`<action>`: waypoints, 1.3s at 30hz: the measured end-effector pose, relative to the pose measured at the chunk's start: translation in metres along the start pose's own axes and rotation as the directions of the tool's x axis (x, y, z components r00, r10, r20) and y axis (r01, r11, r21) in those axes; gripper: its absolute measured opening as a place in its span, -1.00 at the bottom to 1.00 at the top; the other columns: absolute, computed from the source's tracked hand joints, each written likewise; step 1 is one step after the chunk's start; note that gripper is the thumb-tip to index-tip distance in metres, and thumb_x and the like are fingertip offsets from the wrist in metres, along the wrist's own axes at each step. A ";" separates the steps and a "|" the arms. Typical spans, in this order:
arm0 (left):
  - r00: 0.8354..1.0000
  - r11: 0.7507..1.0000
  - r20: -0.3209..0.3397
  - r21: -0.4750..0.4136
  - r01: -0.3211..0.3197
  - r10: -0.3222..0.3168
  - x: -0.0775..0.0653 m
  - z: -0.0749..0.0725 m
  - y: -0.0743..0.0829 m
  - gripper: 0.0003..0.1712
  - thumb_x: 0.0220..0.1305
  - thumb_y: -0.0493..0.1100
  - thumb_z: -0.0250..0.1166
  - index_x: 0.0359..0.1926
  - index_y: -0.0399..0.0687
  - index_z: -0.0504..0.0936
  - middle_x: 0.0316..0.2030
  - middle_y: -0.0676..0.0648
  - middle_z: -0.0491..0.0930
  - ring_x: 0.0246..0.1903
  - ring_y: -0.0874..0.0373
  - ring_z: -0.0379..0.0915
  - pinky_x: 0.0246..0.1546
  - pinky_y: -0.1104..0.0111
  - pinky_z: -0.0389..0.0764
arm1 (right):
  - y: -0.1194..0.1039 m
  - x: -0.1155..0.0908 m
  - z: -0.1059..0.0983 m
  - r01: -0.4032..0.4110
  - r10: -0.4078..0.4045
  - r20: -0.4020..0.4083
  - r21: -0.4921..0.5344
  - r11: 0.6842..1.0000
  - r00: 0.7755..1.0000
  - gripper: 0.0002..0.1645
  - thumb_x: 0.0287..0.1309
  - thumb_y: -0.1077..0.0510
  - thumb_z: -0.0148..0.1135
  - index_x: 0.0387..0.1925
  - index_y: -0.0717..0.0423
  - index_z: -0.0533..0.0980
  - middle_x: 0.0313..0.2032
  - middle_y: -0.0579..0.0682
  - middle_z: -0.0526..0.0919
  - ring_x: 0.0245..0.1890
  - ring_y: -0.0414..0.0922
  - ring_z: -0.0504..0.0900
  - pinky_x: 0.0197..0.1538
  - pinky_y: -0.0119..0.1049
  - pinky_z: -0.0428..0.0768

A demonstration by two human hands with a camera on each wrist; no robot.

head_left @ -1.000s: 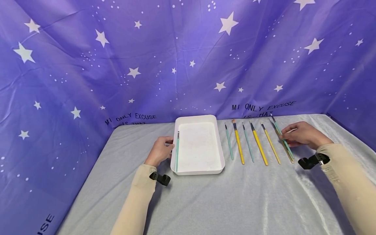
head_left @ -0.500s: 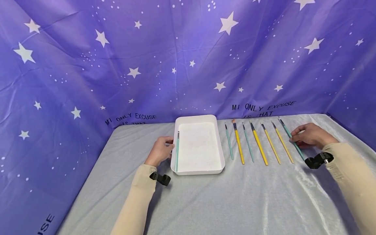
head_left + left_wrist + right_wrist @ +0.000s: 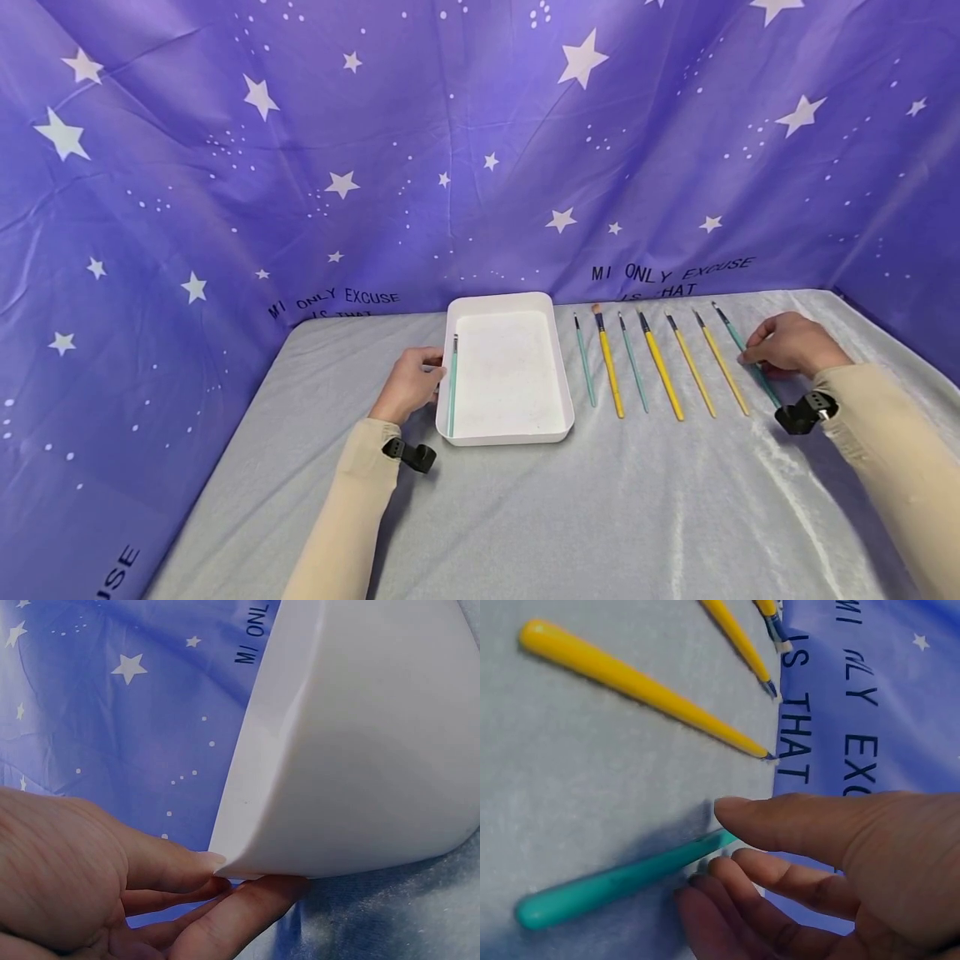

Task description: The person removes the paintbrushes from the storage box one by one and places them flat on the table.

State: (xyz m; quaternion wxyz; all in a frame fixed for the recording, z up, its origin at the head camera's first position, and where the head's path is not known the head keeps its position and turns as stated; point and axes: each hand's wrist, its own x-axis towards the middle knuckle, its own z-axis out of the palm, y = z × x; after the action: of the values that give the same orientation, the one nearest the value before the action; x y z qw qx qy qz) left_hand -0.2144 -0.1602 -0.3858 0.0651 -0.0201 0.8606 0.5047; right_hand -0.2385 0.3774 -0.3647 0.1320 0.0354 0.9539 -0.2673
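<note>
My left hand (image 3: 408, 385) grips the left rim of a white tray (image 3: 513, 375). The left wrist view has its thumb on the tray's rim and a finger under the outside wall (image 3: 367, 765). A teal paintbrush (image 3: 453, 387) lies inside the tray along that left side. At the right end of the brush row, my right hand (image 3: 797, 346) pinches another teal paintbrush (image 3: 731, 331) lying on the cloth. In the right wrist view this brush's handle (image 3: 607, 889) passes between thumb and fingers, its far part hidden by the thumb.
Between the tray and my right hand lie several yellow and teal paintbrushes, spaced apart, including a thick yellow one (image 3: 660, 367) and a yellow one (image 3: 722, 360) nearest the hand. Grey cloth (image 3: 570, 525) covers the table. A purple star-patterned curtain (image 3: 480, 150) stands behind.
My right hand has carried the teal paintbrush rightward, off the yellow brush it overlapped, and lowered it onto the cloth as the row's last. The left hand and tray stay put.
</note>
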 end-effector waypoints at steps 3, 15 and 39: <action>1.000 1.000 -0.002 0.002 -0.001 0.001 0.000 0.001 0.000 -0.59 0.47 -0.38 0.11 0.28 -0.32 0.56 0.06 -0.32 0.58 -0.15 -0.08 0.68 -0.30 0.23 0.78 | -0.006 -0.005 -0.002 0.015 -0.017 -0.039 -0.034 0.999 0.999 -0.59 0.11 0.02 0.42 -0.23 0.31 0.57 -0.56 -0.09 0.62 -0.51 -0.15 0.60 -0.40 -0.29 0.47; 1.000 1.000 0.012 -0.002 -0.003 0.003 0.000 0.000 0.003 -0.57 0.48 -0.37 0.11 0.30 -0.32 0.53 0.08 -0.33 0.57 -0.17 -0.07 0.68 -0.31 0.22 0.78 | -0.050 -0.005 0.008 0.085 -0.082 -0.021 0.194 0.977 0.996 -0.53 0.29 0.12 0.32 0.01 0.46 0.49 -0.34 0.02 0.66 -0.39 -0.17 0.67 -0.28 -0.26 0.75; 1.000 1.000 0.012 -0.026 0.003 -0.003 -0.002 -0.001 0.002 -0.60 0.47 -0.37 0.10 0.26 -0.33 0.57 0.08 -0.34 0.57 -0.23 -0.06 0.70 -0.31 0.22 0.79 | -0.168 0.008 0.067 0.184 -0.238 0.089 0.397 0.899 0.967 -0.58 0.33 0.23 0.27 0.06 0.50 0.49 -0.06 0.31 0.63 -0.22 0.02 0.77 0.00 -0.09 0.78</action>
State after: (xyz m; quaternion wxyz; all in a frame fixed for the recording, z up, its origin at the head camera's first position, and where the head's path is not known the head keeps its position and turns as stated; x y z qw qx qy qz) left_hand -0.2129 -0.1601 -0.3832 0.0709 -0.0192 0.8536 0.5157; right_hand -0.2542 0.1988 -0.3379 0.1570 -0.0612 0.8697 -0.4640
